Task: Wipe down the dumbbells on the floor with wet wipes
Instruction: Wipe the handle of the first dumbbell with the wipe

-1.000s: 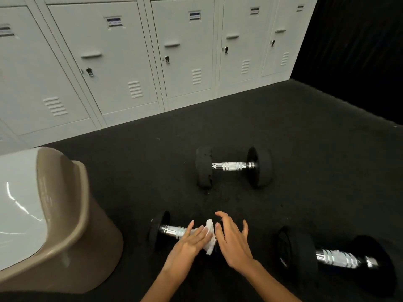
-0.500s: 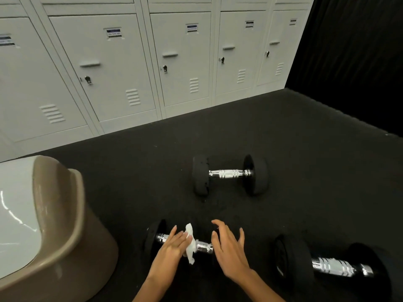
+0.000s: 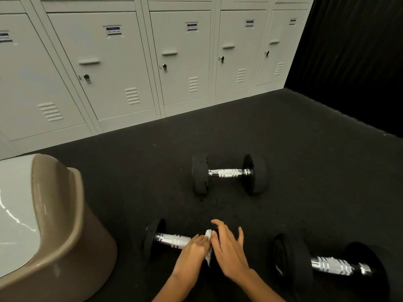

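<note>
So on the far left there's the beige bin (image 3: 65,225) with its white lid, just sitting by the lockers (image 3: 113,68), not part of the job. Next over is the small dumbbell (image 3: 172,240) near me on the black floor (image 3: 305,160), and that's the one I'm on: my left hand (image 3: 193,249) is pressing the wet wipe (image 3: 208,247) onto the right end of its shiny handle, fingers curled over the wipe. My right hand (image 3: 229,251) is right beside it with fingers spread and relaxed, seemingly steadying the right weight, which it hides. I'd call this early going, since I can't tell if the weights got wiped. Further back sits a second dumbbell (image 3: 229,173), and near right the big dumbbell (image 3: 327,264), both well apart from my hands, so probably still to do.
</note>
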The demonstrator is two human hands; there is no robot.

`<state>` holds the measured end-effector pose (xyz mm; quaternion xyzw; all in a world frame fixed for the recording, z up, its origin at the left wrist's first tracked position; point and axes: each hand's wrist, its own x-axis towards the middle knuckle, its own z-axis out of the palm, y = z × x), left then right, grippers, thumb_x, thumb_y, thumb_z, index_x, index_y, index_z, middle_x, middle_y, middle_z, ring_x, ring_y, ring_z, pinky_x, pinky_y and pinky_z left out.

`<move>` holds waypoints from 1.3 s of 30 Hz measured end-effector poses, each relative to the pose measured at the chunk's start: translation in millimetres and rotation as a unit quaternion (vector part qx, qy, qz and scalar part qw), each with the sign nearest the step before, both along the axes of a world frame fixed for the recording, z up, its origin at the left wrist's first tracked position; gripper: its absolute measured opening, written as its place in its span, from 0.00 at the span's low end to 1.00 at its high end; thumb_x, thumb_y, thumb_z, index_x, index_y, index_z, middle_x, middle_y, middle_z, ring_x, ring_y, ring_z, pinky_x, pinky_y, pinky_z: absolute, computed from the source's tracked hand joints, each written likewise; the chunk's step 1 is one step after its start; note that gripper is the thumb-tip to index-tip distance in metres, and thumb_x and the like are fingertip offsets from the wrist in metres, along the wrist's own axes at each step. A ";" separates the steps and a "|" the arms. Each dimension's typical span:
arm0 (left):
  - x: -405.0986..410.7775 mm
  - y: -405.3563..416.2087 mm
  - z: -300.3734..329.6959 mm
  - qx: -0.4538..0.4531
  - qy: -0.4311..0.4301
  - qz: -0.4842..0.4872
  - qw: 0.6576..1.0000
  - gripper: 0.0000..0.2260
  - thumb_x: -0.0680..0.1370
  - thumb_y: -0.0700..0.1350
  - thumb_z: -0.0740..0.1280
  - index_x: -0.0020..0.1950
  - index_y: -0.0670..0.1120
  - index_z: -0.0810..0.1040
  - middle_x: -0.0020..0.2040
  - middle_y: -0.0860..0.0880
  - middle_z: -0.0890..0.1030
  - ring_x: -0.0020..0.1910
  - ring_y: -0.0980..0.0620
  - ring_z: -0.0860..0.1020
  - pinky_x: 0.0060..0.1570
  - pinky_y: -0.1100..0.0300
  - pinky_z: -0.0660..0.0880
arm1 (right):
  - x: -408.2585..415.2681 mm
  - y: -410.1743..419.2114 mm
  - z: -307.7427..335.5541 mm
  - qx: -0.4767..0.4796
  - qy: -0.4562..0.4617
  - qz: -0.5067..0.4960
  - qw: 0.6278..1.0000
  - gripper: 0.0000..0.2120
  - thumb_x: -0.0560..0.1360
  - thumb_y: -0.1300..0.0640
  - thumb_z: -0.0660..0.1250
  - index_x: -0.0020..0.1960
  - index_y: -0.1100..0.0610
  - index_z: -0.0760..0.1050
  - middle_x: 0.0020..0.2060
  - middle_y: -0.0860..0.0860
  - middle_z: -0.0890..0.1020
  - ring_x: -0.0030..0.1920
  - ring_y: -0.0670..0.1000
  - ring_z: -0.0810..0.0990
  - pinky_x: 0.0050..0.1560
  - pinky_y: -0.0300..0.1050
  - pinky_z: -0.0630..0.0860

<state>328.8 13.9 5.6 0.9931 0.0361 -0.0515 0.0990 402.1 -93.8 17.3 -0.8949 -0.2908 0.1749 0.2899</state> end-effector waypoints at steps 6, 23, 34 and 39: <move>2.1 5.7 4.1 0.004 0.015 0.033 0.999 0.17 0.78 0.40 0.62 0.67 0.45 0.69 0.65 0.47 0.74 0.64 0.51 0.71 0.69 0.60 0.62 | 2.4 -0.4 -2.0 0.013 0.009 -0.002 1.000 0.17 0.82 0.50 0.49 0.71 0.45 0.57 0.54 0.39 0.76 0.61 0.36 0.70 0.74 0.55 0.39; -34.3 53.5 -6.6 0.098 -0.038 0.055 0.993 0.29 0.54 0.41 0.82 0.54 0.48 0.83 0.46 0.53 0.85 0.49 0.54 0.83 0.72 0.45 0.45 | 2.6 -1.0 -5.0 0.016 0.003 0.004 1.000 0.16 0.82 0.50 0.49 0.69 0.49 0.62 0.55 0.41 0.76 0.61 0.38 0.71 0.75 0.56 0.39; -36.6 62.8 0.4 0.090 -0.026 0.187 0.978 0.16 0.66 0.45 0.78 0.52 0.54 0.83 0.49 0.56 0.84 0.58 0.49 0.80 0.60 0.22 0.49 | 7.2 1.0 -1.9 -0.036 -0.050 0.039 0.997 0.19 0.82 0.51 0.48 0.70 0.53 0.65 0.72 0.45 0.66 0.75 0.44 0.51 0.73 0.57 0.34; -36.9 56.6 4.5 0.068 -0.010 0.222 0.973 0.15 0.79 0.45 0.63 0.65 0.54 0.75 0.60 0.54 0.79 0.71 0.51 0.68 0.62 0.29 0.30 | 6.1 1.3 1.0 -0.061 -0.061 0.046 0.995 0.19 0.82 0.51 0.49 0.69 0.54 0.67 0.70 0.45 0.68 0.76 0.45 0.51 0.73 0.58 0.35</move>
